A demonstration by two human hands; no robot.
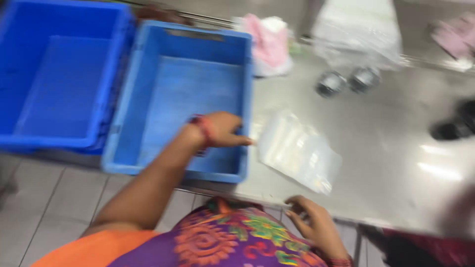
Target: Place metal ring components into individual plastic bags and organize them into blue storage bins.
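sitting bare, two blue crates (188, 99) are holding nothing yet. left hand (222, 131), fingers loosely together, is reaching over the nearer crate's rim toward clear plastic bags (297, 151) lying on the steel table (386, 148); right hand (314, 225) is curling at the table edge, gripping nothing visible.

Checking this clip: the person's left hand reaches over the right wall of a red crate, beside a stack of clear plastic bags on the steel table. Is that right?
Not quite: the crate is blue, not red. The rest holds in the head view: the left hand reaches over its right wall, beside the stack of clear plastic bags on the steel table.
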